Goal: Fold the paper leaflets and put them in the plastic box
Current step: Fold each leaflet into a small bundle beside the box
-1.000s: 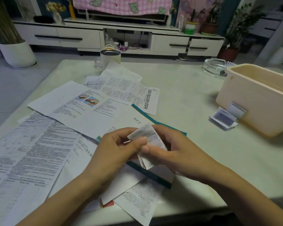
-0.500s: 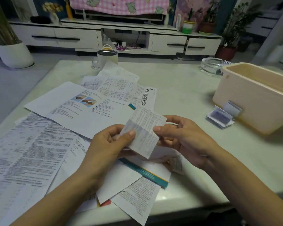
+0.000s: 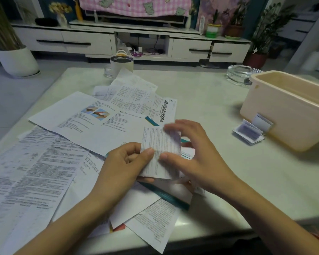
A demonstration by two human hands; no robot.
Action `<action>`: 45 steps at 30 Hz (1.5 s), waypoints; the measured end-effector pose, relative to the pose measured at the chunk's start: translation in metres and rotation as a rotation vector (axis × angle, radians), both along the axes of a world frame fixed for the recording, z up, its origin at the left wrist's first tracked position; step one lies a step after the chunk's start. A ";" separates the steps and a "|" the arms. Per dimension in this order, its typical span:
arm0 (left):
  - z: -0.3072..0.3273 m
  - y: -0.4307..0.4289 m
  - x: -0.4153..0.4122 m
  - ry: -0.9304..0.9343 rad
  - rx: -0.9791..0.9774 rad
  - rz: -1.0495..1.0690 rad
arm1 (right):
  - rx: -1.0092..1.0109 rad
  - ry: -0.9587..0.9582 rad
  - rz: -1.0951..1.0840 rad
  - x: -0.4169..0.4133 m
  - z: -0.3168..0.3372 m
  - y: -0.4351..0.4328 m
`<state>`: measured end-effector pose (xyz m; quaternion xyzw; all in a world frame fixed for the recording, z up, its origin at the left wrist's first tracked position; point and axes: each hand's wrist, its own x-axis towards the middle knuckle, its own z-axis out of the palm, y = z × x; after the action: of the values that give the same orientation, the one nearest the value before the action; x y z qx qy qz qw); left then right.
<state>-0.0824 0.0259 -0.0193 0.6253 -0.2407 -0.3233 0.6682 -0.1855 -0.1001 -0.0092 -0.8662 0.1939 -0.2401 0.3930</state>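
I see bare table [image 3: 210, 107] between my hands and the plastic box [image 3: 287, 115] at the right edge. Loose leaflets [image 3: 77, 126] cover the left side down to the near edge. My left hand [image 3: 122, 168] pinches the folded leaflet [image 3: 160, 144] by its left edge, above the pile. My right hand [image 3: 195, 159] has its thumb on the leaflet's face, blurred fingers curled over the top.

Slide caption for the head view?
Left hand and right hand hold a small leaflet over loose papers; plastic box nearby.

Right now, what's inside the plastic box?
Only the bare inner wall of the box shows; its near wall hides the bottom, so any leaflets inside cannot be seen. Folded leaflets lie outside, against it.
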 end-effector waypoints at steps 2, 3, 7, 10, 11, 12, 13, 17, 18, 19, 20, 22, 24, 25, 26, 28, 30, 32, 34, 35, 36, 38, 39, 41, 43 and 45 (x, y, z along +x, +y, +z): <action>0.000 0.000 0.001 -0.038 -0.033 0.010 | -0.168 0.071 0.051 0.000 -0.002 0.000; 0.000 -0.001 0.001 -0.058 -0.045 0.018 | -0.222 0.078 0.083 0.001 -0.004 -0.001; 0.000 -0.001 0.002 -0.116 -0.082 0.033 | -0.118 0.107 0.196 0.001 -0.003 0.000; 0.001 -0.001 0.003 -0.202 -0.061 0.046 | -0.127 0.099 0.177 0.002 -0.003 0.000; 0.000 -0.001 0.004 -0.292 -0.019 0.070 | -0.140 0.096 0.170 0.003 -0.003 -0.001; -0.001 -0.001 0.005 -0.404 0.037 0.106 | -0.136 0.099 0.168 0.003 -0.003 -0.002; -0.002 0.000 0.008 -0.494 0.086 0.143 | -0.117 0.106 0.168 0.003 -0.004 -0.002; -0.006 0.003 0.017 -0.536 0.125 0.094 | 0.078 0.146 0.194 0.002 -0.005 -0.005; -0.006 0.003 0.017 -0.535 0.125 0.052 | 0.170 0.152 0.205 0.002 -0.005 -0.005; -0.006 0.002 0.016 -0.541 0.121 0.035 | 0.239 0.153 0.217 0.002 -0.005 -0.004; -0.005 0.002 0.015 -0.542 0.108 0.038 | 0.277 0.153 0.228 0.002 -0.005 -0.004; -0.003 0.002 0.011 -0.523 0.074 0.063 | 0.301 0.129 0.233 0.002 -0.004 0.000; -0.002 0.002 0.006 -0.536 0.059 0.066 | 0.298 0.093 0.185 0.004 -0.004 0.003; -0.002 0.001 0.002 -0.541 0.048 0.066 | 0.266 0.072 0.143 0.005 -0.006 0.006; -0.003 0.001 -0.001 -0.531 0.039 0.069 | 0.219 0.055 0.089 0.007 -0.008 0.010; -0.006 -0.001 -0.006 -0.461 0.024 0.084 | 0.138 0.008 -0.019 0.011 -0.016 0.018; -0.003 -0.004 -0.009 -0.306 0.025 0.077 | 0.045 -0.047 -0.060 0.014 -0.022 0.025; 0.001 -0.006 -0.010 -0.146 0.096 0.028 | -0.065 -0.091 -0.075 0.015 -0.026 0.027; 0.004 -0.005 -0.014 -0.121 0.192 -0.048 | -0.091 -0.143 -0.086 0.017 -0.027 0.027; 0.004 -0.004 -0.015 -0.131 0.206 -0.059 | -0.093 -0.173 -0.088 0.018 -0.027 0.028; 0.004 -0.003 -0.017 -0.149 0.190 -0.046 | -0.092 -0.203 -0.089 0.019 -0.026 0.029; 0.006 -0.003 -0.020 -0.218 0.105 0.005 | 0.010 -0.277 -0.089 0.020 -0.026 0.032; 0.005 -0.003 -0.019 -0.289 0.056 0.036 | 0.118 -0.311 -0.111 0.021 -0.025 0.034; 0.000 -0.005 -0.017 -0.479 0.002 0.107 | 0.343 -0.332 -0.199 0.023 -0.023 0.032; -0.005 -0.004 -0.015 -0.593 -0.014 0.176 | 0.473 -0.333 -0.266 0.023 -0.021 0.028; -0.006 -0.003 -0.015 -0.583 -0.026 0.214 | 0.509 -0.319 -0.237 0.021 -0.021 0.030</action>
<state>-0.0977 0.0232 -0.0252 0.7048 -0.3590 -0.0548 0.6094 -0.1645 -0.0697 -0.0304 -0.6629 0.2834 -0.3605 0.5919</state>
